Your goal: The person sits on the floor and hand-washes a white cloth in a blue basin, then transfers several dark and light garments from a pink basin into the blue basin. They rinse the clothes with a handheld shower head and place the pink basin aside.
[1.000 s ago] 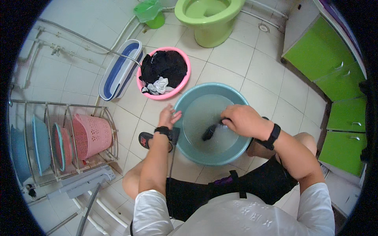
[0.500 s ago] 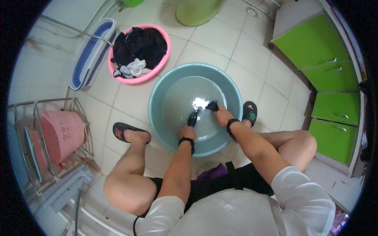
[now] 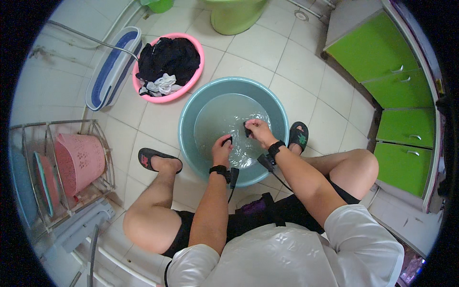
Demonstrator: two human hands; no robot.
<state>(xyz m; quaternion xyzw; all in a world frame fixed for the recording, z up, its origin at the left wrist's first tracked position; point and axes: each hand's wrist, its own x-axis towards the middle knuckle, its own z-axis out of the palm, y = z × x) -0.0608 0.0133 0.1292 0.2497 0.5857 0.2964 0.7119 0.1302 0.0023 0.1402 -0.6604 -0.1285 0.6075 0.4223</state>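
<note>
A round blue-green basin (image 3: 189,103) of cloudy water stands between my feet. Over its water my left hand (image 3: 221,150) is closed on a small dark wet cloth (image 3: 227,140), of which only a bit shows past the fingers. To its right, my right hand (image 3: 260,132) pinches another dark piece of cloth (image 3: 247,129) just above the surface. Whether the two pieces are joined I cannot tell. Each wrist wears a black strap, and a small black device with a cord hangs by each.
Beyond the basin to the left sits a pink tub (image 3: 202,64) heaped with black and white clothes (image 3: 167,60). A blue-and-white folding tub (image 3: 107,71) leans by the wall. A metal rack (image 3: 98,129) holds a pink basket (image 3: 81,160). Green cabinets (image 3: 406,124) line the right side.
Both hands have lifted and moved inward, closer together. The dark cloth is more bunched inside the fingers. The wrist devices have swung into view, and the water shows more ripples.
</note>
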